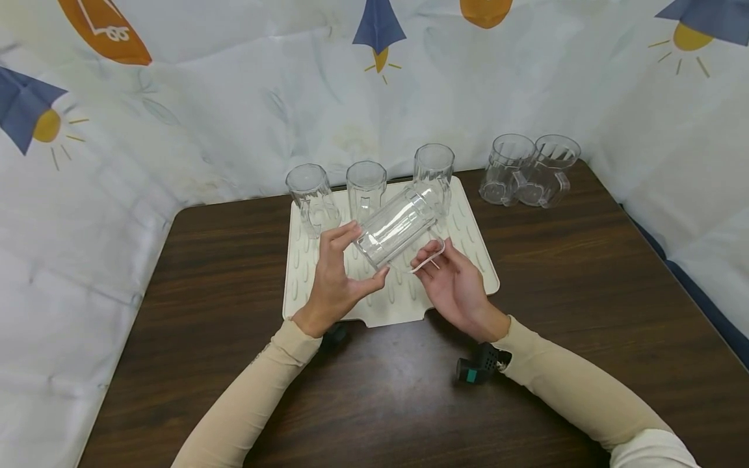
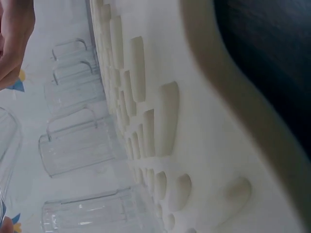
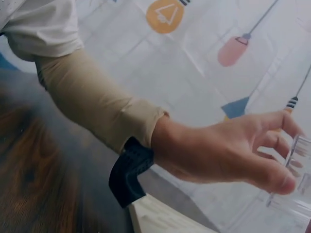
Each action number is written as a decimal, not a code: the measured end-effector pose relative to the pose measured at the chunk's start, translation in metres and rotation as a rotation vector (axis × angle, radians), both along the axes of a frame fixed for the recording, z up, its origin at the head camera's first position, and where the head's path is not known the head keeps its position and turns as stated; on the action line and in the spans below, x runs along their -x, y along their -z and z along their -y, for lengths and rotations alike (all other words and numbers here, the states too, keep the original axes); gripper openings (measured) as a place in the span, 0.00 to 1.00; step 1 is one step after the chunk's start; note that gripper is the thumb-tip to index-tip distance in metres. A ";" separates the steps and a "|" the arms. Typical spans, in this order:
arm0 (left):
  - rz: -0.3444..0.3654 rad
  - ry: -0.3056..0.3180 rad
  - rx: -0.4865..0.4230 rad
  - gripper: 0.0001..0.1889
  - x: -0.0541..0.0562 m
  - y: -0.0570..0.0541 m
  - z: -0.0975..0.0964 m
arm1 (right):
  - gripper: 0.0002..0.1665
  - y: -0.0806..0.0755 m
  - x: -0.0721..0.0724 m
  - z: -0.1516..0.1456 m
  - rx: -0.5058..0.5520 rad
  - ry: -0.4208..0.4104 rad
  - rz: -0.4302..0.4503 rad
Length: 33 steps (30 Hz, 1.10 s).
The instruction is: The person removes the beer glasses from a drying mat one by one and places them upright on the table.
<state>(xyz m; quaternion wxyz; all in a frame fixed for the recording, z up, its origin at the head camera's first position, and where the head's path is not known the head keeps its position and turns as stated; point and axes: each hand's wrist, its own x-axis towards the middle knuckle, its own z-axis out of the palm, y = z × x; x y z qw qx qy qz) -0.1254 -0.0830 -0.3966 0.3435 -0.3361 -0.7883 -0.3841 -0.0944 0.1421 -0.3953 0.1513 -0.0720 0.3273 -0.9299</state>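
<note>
Gripping mug: left hand, right hand apparently.

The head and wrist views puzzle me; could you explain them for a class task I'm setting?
There is no machine: a person's bare left hand and right hand hold one tilted, clear cylindrical mug. The left grips one end; the right's fingers are at its handle. The head view comes from a camera worn on the head, looking forward and down. The others come from black wrist cameras; the left one's picture appears sideways. A cream rectangular textured mat lies on a dark brown table, with three more clear handled mugs on it. Two further clear mugs stand right of the mat.
</note>
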 end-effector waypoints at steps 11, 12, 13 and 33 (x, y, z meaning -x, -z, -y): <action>-0.024 -0.006 -0.017 0.41 0.003 0.001 -0.002 | 0.25 -0.010 0.004 0.003 0.084 0.008 0.092; -0.025 -0.006 -0.018 0.41 0.003 0.001 -0.002 | 0.26 -0.011 0.005 0.003 0.087 0.011 0.095; -0.024 -0.006 -0.020 0.41 0.003 0.002 -0.002 | 0.26 -0.011 0.005 0.003 0.092 0.014 0.099; 0.051 0.042 -0.010 0.42 0.004 0.005 -0.002 | 0.27 -0.017 0.002 -0.002 0.107 0.031 0.128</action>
